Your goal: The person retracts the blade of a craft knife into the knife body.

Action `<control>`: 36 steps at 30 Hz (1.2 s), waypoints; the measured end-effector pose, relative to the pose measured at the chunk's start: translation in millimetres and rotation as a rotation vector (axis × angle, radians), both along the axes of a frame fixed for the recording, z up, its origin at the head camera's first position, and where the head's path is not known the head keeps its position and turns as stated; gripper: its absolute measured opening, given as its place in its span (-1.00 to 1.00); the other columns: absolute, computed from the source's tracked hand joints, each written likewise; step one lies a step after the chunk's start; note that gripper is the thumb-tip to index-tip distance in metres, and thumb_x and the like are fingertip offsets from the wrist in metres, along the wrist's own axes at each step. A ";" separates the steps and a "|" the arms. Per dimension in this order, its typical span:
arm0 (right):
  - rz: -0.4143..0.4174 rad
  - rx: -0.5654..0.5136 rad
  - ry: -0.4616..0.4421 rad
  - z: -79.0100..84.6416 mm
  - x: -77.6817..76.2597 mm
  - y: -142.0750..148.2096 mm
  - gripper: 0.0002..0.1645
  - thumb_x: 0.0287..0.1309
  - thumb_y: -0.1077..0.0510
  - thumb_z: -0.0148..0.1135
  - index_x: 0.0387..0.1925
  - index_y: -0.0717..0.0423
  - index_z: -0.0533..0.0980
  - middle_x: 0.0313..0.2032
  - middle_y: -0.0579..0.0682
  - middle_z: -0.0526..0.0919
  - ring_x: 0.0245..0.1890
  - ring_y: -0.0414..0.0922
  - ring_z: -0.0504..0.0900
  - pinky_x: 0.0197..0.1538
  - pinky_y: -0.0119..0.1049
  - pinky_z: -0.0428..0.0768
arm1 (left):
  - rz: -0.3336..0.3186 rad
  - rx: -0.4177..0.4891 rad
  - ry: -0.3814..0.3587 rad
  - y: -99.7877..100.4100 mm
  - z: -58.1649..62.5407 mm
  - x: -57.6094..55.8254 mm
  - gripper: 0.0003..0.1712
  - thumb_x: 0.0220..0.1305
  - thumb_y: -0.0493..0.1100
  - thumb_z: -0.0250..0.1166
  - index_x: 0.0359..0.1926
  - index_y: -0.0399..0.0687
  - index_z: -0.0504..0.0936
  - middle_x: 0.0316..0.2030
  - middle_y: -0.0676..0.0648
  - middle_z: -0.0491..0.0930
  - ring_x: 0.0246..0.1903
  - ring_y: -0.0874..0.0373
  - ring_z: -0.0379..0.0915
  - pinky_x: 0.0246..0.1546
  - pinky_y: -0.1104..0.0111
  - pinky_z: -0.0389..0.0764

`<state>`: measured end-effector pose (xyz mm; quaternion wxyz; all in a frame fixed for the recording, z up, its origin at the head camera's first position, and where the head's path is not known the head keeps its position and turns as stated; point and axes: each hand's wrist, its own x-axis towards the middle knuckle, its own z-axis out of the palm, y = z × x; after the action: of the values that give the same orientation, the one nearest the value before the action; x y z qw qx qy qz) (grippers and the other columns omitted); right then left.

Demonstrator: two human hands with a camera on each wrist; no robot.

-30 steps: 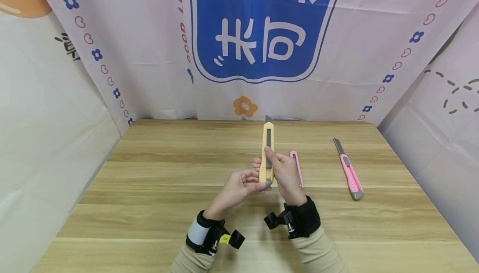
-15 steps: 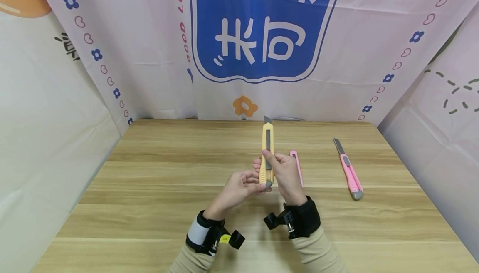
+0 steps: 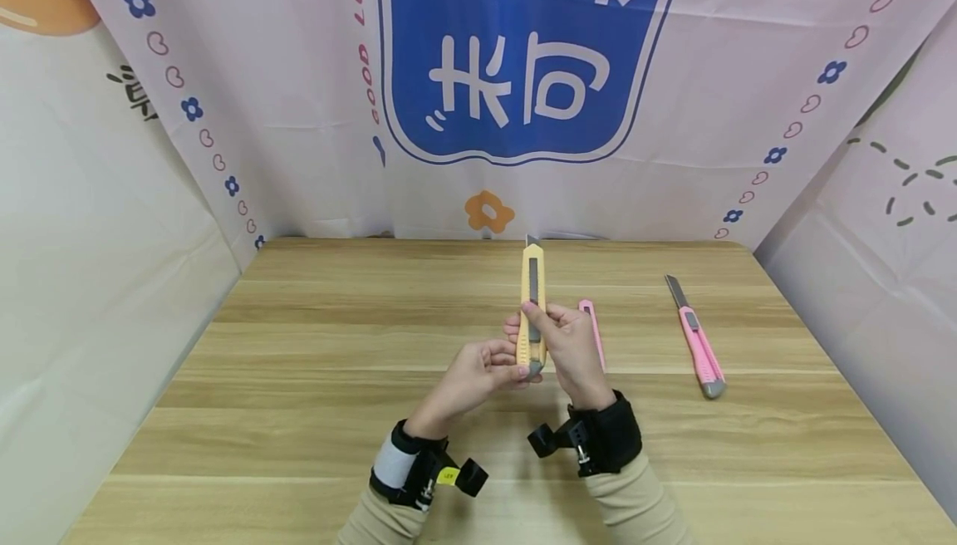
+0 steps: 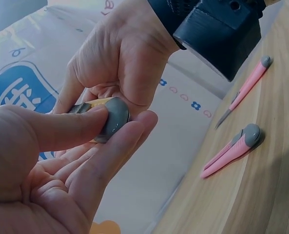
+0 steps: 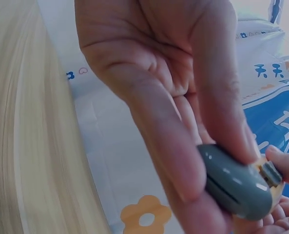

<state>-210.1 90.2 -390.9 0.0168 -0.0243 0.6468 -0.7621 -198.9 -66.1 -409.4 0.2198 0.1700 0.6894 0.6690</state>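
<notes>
A yellow utility knife (image 3: 531, 292) stands up between both hands above the table, a short length of blade (image 3: 532, 240) showing at its top. My left hand (image 3: 478, 372) pinches the grey end cap (image 4: 116, 119) at the bottom between thumb and fingers. Around the knife's middle my right hand (image 3: 574, 350) grips it, thumb on the dark slider track along its front. In the right wrist view the right thumb (image 5: 283, 165) lies by the grey slider (image 5: 271, 174). The right hand's other fingers are partly hidden behind the knife.
A pink utility knife (image 3: 701, 354) lies at the right of the wooden table (image 3: 314, 412) with its blade out. Another pink utility knife (image 3: 593, 329) lies just beyond the right hand, partly covered by it. A printed cloth (image 3: 321, 171) hangs behind the table.
My right thumb has slid a little down the yellow knife, and less of the blade sticks out at the top. The left hand has kept its hold; the pink knives have not moved.
</notes>
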 end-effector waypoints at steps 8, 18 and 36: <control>-0.004 -0.029 -0.043 0.8 -0.3 -1.2 -0.47 0.30 0.02 0.19 -0.02 0.48 0.49 -0.48 -0.20 0.78 -0.37 -0.24 0.78 -0.09 -0.32 0.77 | 0.008 0.000 -0.014 -0.2 1.7 0.1 -0.67 0.31 -0.36 0.18 0.06 -0.46 0.48 -0.03 -0.46 0.62 -0.03 -0.17 0.66 0.09 0.04 0.67; -0.064 -0.006 -0.112 -0.5 -1.8 -5.6 -0.49 0.29 -0.05 0.19 -0.01 0.33 0.54 -0.43 -0.15 0.79 -0.32 -0.23 0.78 -0.08 -0.33 0.77 | 0.036 0.010 -0.015 -0.6 0.8 -0.5 -0.66 0.29 -0.36 0.20 0.06 -0.46 0.49 -0.04 -0.46 0.62 -0.02 -0.27 0.62 0.10 -0.04 0.64; -0.094 0.062 -0.085 -1.5 -1.4 -4.9 -0.48 0.29 -0.10 0.17 -0.19 0.36 0.59 -0.55 -0.24 0.76 -0.40 -0.25 0.76 -0.17 -0.44 0.74 | 0.022 -0.003 0.005 -0.5 0.7 0.0 -0.63 0.32 -0.30 0.20 0.09 -0.44 0.51 -0.03 -0.44 0.63 -0.08 -0.09 0.70 0.09 -0.01 0.64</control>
<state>-211.5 85.3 -392.4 0.0093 0.0390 0.6694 -0.7418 -198.9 -66.6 -408.7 0.2110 0.1640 0.6926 0.6700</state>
